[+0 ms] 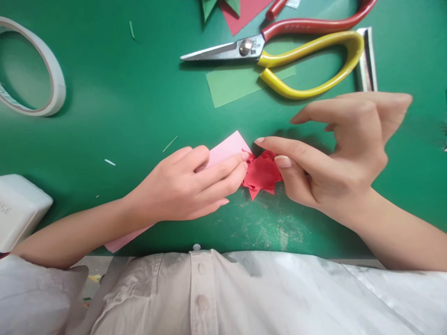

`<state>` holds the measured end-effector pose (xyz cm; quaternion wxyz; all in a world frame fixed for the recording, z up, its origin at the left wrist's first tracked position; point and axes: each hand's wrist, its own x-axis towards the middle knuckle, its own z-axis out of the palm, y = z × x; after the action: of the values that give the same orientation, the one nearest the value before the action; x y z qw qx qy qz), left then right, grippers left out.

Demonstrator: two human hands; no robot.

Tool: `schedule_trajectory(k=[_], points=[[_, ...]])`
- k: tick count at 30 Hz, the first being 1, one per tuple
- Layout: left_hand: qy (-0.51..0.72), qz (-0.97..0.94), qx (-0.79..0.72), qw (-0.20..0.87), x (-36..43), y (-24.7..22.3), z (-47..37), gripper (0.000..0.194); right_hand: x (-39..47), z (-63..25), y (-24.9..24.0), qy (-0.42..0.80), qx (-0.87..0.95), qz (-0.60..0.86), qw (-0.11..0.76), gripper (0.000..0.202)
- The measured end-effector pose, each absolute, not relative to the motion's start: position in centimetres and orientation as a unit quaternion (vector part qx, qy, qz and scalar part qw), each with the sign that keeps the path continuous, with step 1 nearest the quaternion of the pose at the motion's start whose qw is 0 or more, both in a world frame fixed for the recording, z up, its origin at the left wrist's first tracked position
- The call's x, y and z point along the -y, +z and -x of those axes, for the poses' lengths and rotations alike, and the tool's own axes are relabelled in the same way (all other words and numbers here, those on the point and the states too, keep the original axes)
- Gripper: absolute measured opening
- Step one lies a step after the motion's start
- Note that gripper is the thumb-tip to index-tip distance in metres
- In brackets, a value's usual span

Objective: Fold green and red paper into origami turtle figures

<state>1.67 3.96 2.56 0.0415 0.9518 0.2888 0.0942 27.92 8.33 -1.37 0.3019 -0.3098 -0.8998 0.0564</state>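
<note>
A small red paper piece with pointed, crinkled edges, like a flower or star (262,173), lies flat between my hands. My left hand (195,184) reaches over a pink paper strip (228,148), its index and middle fingers stretched out with their tips on the red piece's left edge. Its thumb lies apart, and its other fingers are bent. At the red piece's right edge is my right hand (335,158), thumb tip close against it. The right index finger points left above the piece, apart from the thumb, and the remaining fingers are raised and loosely curved.
Scissors (246,47) with one red and one yellow handle lie over light green paper (230,86). A metal piece (366,60) sits by the handles. A tape roll (57,90) and a white box (24,204) are at left. Green folded paper (230,5) rests on red paper (240,16).
</note>
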Motion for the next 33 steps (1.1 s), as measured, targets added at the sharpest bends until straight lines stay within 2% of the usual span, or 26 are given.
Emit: schedule_trajectory(k=[8, 12, 16, 24, 33], points=[[0.131, -0.946, -0.289, 0.069, -4.3, 1.9, -1.4, 0.037, -8.6, -28.0, -0.6, 0.087, 0.899, 0.319, 0.289, 0.036], [0.136, -0.944, -0.292, 0.075, -4.3, 1.9, -1.4, 0.037, -8.2, -27.8, 0.1, 0.108, 0.911, 0.325, 0.23, 0.053], [0.141, -0.942, -0.296, 0.076, -4.2, 1.8, -1.5, 0.036, -8.1, -27.6, 0.3, 0.12, 0.915, 0.347, 0.169, 0.058], [0.164, -0.933, -0.31, 0.076, -3.7, 1.4, -1.4, 0.035, -8.2, -27.7, 0.4, 0.148, 0.918, 0.34, 0.139, 0.041], [0.168, -0.902, -0.397, 0.033, -3.4, 1.3, -1.6, 0.033, -9.3, -28.0, 0.4, 0.227, 0.913, 0.258, 0.221, 0.025]])
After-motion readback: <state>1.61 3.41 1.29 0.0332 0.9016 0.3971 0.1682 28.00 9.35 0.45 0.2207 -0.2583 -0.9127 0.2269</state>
